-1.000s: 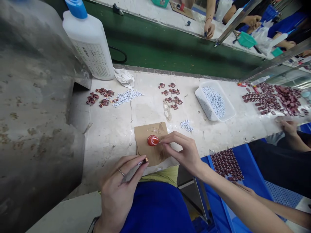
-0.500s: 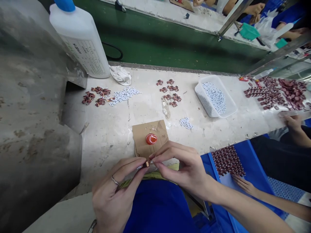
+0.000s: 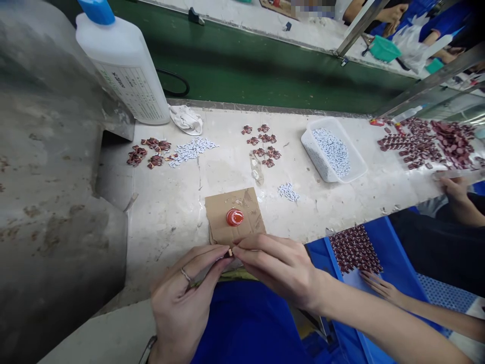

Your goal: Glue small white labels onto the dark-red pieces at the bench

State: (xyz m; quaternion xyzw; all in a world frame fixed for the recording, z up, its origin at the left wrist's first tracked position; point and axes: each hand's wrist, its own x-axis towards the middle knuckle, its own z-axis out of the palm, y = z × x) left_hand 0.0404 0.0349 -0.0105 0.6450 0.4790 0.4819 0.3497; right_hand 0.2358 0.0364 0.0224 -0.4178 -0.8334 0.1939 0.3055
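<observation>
My left hand [image 3: 185, 298] pinches a small dark brown piece [image 3: 228, 253] with a tan face between thumb and forefinger. Against that piece, the closed fingertips of my right hand [image 3: 278, 265] meet it from the right; whatever they grip is hidden. Just beyond both hands, a small pot of glossy red-orange stuff [image 3: 235, 217] stands on a cardboard sheet [image 3: 217, 230]. Small brown figure-like pieces [image 3: 267, 139] lie in a group past the cardboard, and a small heap of white-and-blue bits [image 3: 288, 192] is to its right.
A plastic tub [image 3: 356, 172] holds many white-and-blue bits. At left stand a large white bottle [image 3: 129, 71], a crumpled cloth [image 3: 185, 120] and a metal housing [image 3: 56, 177]. More brown pieces [image 3: 149, 151] lie nearby. On the right, a co-worker's hand [image 3: 382, 288] rests at a blue bin [image 3: 397, 263].
My right fingertips have moved left and closed up to the brown piece. A small whitish bit seen at them before is now hidden. My left hand has shifted slightly right.
</observation>
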